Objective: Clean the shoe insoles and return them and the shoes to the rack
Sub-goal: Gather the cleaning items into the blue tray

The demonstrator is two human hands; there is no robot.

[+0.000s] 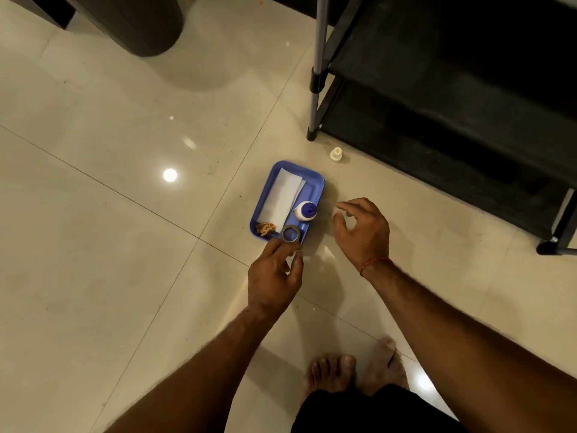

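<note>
Standing on the glossy cream tile floor (93, 214), two bare feet (356, 370) show at the bottom edge of the view, with both forearms reaching forward over them. Left hand (274, 273): fingers loosely curled, fingertips at the near rim of a blue plastic tray (317, 185), beside a small roll of tape (291, 234) lying in the tray's near corner; firm contact cannot be told, nothing gripped. Right hand (362, 232): fingers spread and half-bent, empty, hovering over bare floor just right of the tray; red thread (373, 265) around the wrist. Tray contents: folded white paper (282, 195) along its left side, crumpled brown scrap (265, 228) at the near left corner, white bottle with blue cap (305, 211) against the right wall. Beyond the tray, a small white cap (336, 154) sits on the floor near the leg of the black shoe rack (437, 104), far right; its visible shelves are dark, contents not discernible. Dark rounded bin (140, 23) at far left.
</note>
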